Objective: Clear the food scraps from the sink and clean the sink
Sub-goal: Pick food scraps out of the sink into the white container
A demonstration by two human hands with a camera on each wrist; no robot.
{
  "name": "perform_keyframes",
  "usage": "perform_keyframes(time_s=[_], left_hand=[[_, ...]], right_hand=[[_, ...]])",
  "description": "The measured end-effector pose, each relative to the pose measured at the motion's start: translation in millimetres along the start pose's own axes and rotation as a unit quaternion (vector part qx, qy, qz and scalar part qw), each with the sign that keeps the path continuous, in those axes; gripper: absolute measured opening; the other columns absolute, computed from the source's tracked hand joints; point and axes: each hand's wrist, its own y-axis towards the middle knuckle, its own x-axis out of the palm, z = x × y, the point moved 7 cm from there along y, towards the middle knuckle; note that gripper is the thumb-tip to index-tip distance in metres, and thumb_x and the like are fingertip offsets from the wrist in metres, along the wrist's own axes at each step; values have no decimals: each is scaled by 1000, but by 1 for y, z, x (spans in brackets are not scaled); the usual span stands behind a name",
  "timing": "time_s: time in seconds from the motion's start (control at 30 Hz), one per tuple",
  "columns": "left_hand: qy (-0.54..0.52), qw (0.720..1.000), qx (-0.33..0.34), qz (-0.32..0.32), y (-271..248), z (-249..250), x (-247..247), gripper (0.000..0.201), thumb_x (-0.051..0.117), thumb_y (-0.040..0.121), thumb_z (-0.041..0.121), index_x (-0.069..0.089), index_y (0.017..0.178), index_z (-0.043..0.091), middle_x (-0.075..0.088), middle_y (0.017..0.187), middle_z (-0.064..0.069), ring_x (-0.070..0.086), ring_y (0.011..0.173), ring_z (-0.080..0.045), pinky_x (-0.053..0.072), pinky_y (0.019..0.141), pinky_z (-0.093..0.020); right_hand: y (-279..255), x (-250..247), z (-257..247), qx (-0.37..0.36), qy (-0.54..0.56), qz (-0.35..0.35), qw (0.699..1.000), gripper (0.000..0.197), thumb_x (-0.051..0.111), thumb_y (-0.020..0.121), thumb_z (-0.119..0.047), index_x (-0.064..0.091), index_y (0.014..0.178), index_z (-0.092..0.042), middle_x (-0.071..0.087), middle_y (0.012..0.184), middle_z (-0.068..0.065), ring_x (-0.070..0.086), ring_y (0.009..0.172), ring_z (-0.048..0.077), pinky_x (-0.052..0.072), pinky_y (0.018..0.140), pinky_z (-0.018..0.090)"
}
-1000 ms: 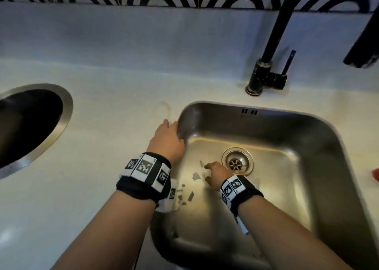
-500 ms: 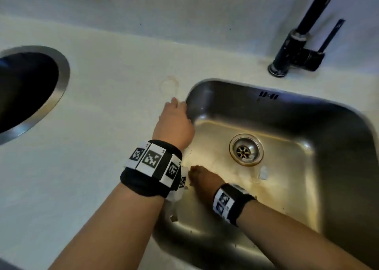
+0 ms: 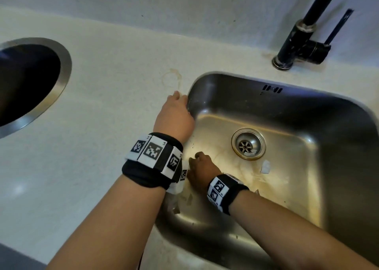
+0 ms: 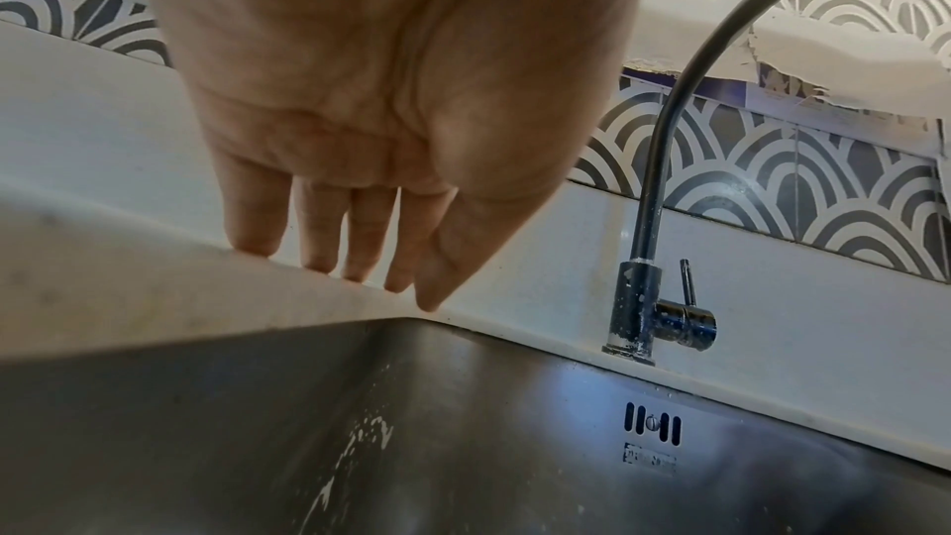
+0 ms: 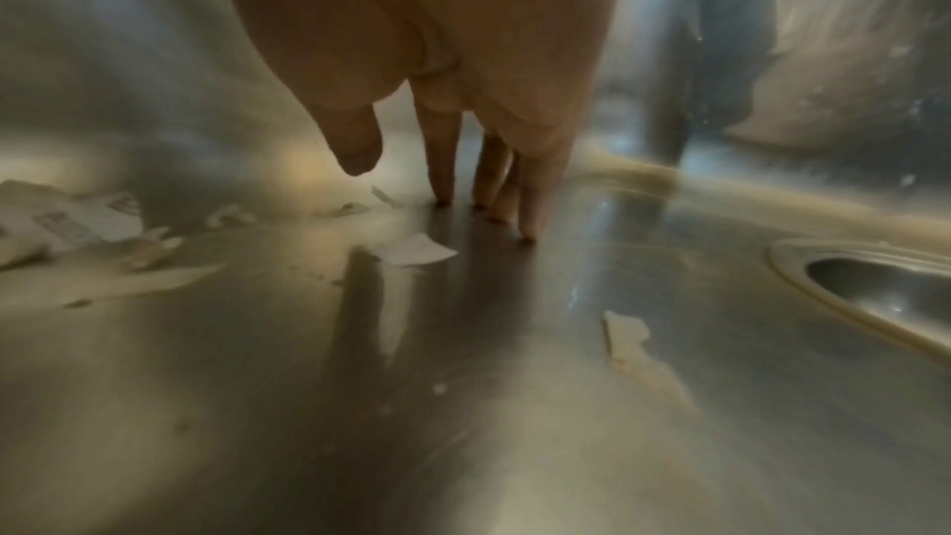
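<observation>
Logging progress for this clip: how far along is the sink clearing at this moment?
Early stage. Nothing looks finished: pale scraps still lie on the sink floor, one sits by the drain, and brownish stains mark the basin. In hand: the right hand has straight fingertips on the floor beside the scraps, holding none, while the left hand rests on the rim. Left: gathering the scraps, then washing; the tap shows no water.

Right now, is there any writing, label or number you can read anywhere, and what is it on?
None is legible.
Stamped plate under the overflow slots of the sink: too blurred.
Printed scrap on the sink floor: too blurred.
Wristbands: only coded squares, no words.
</observation>
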Motion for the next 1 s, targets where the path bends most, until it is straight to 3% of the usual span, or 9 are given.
perform_keyframes(time_s=[0.07, 0.2, 0.3, 0.4, 0.57, 0.67, 0.8, 0.9, 1.0], left_hand=[[-4, 1000, 5, 9, 1, -1, -1, 30, 44, 92, 10, 56, 120, 9, 49, 127, -9, 49, 119, -23, 41, 97, -30], [-15, 1000, -9, 8, -3, -2, -3, 40, 44, 93, 7, 48, 132, 4, 41, 142, -11, 40, 129, -22, 33, 103, -29], [-14, 1000, -7, 5, -4, -1, -3, 41, 45, 93, 9, 46, 134, 5, 39, 143, -11, 40, 129, -22, 33, 103, -29], [-19, 1000, -13, -3, -4, -2, -2, 42, 46, 92, 9, 46, 134, 5, 38, 143, -10, 39, 130, -23, 33, 104, -29], [-13, 1000, -11, -4, -6, -1, -1, 45, 45, 92, 10, 42, 137, 7, 36, 145, -9, 40, 130, -24, 34, 104, -29], [-12, 1000, -9, 1, -6, -1, -2, 45, 45, 92, 10, 43, 137, 8, 36, 145, -8, 42, 128, -23, 36, 101, -29], [-18, 1000, -10, 9, -6, 0, -4, 43, 46, 93, 11, 45, 135, 9, 38, 144, -7, 45, 126, -23, 37, 101, -29], [-12, 1000, -10, 9, -7, 0, -3, 44, 47, 93, 12, 44, 136, 9, 37, 144, -7, 47, 124, -24, 38, 100, -29], [-10, 1000, -11, 6, -7, 0, -1, 44, 47, 92, 12, 44, 136, 8, 37, 145, -7, 46, 125, -24, 38, 100, -30]], right_hand=[[-6, 9, -15, -34, 7, -31, 999, 43, 51, 91, -39, 52, 127, -14, 46, 127, 9, 48, 118, 29, 47, 92, 37], [-29, 42, -44, -111, -50, -122, 985, 41, 60, 89, -29, 54, 124, -9, 57, 122, 14, 56, 112, 34, 48, 91, 41], [-45, 66, -55, -183, -96, -208, 956, 34, 55, 92, -22, 58, 124, -10, 55, 126, 15, 52, 114, 36, 45, 97, 41], [-50, 74, -46, -180, -110, -251, 945, 34, 51, 94, -19, 56, 127, -10, 53, 130, 14, 51, 116, 34, 43, 98, 39], [-57, 60, -12, -113, -124, -285, 944, 35, 47, 95, -24, 53, 129, -17, 57, 128, 5, 54, 117, 25, 40, 99, 35], [-55, 26, 6, -123, -76, -221, 964, 32, 58, 91, -24, 60, 122, -20, 57, 123, 0, 55, 112, 21, 45, 98, 35], [-25, -12, 28, -55, 3, -52, 997, 52, 62, 87, -34, 46, 135, -26, 41, 131, -3, 51, 114, 20, 45, 95, 33], [-12, -1, 31, -10, -58, -65, 996, 59, 61, 81, -53, 45, 134, -32, 38, 132, -5, 47, 116, 19, 46, 91, 35], [-20, 21, 21, -47, -99, -108, 988, 60, 63, 78, -56, 49, 129, -28, 41, 127, -3, 48, 111, 22, 47, 87, 38]])
